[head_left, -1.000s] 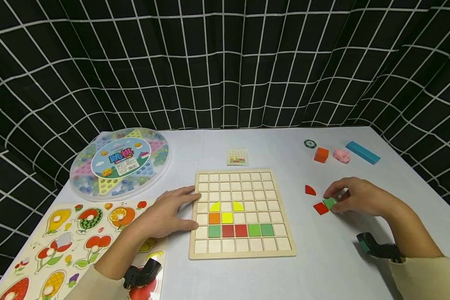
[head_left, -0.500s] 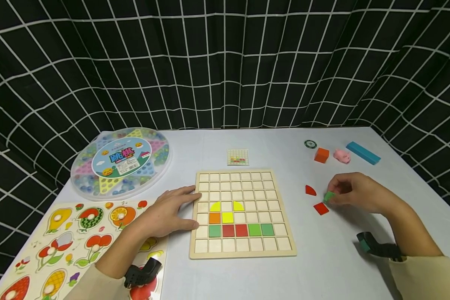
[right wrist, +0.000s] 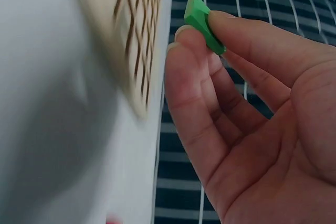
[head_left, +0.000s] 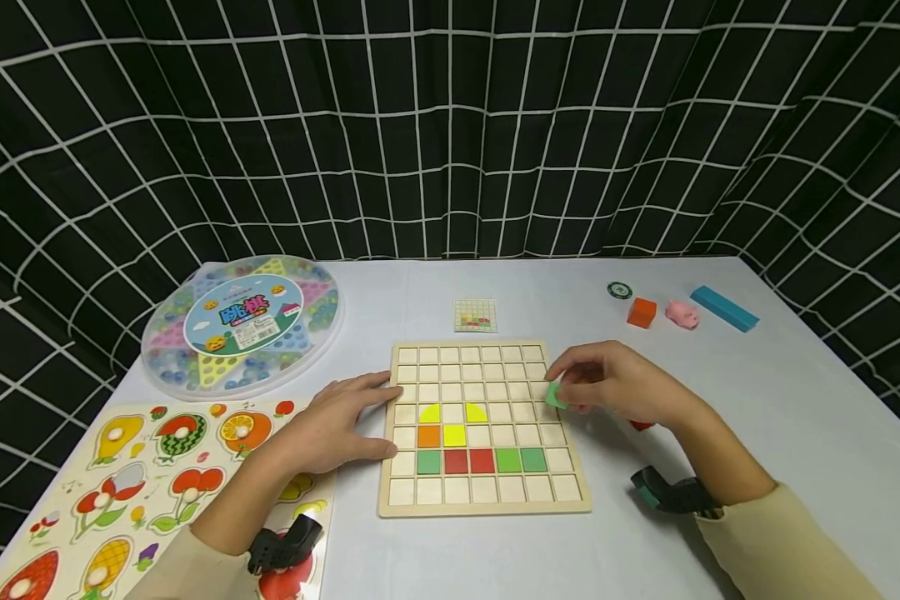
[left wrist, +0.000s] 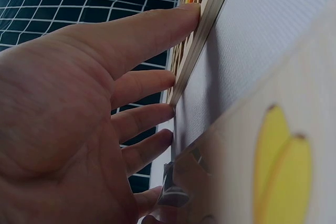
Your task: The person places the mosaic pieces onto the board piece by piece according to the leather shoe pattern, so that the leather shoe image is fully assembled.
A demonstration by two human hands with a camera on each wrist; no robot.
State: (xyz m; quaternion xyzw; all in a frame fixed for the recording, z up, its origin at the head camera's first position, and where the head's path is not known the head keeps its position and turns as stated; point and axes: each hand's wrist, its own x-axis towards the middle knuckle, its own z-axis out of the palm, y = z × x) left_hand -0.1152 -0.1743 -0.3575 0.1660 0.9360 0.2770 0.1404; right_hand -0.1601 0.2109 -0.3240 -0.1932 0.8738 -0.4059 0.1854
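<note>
My right hand pinches a green square tile between thumb and fingers, over the right edge of the wooden grid board. Straight fingers of my left hand rest against the board's left edge, thumb and fingertips touching the rim in the left wrist view. In the board's cells lie two yellow quarter-round tiles, an orange tile, a yellow square tile and a row of green and red tiles. A red tile on the table is partly hidden behind my right hand.
A small pattern card lies beyond the board. Back right are a chip, an orange cube, a pink pig figure and a blue bar. A round marble game box and a fruit puzzle board lie at left.
My right hand has picked up the green tile from beside the red pieces and carried it left to the board's right edge. My left hand stays at the board's left edge.
</note>
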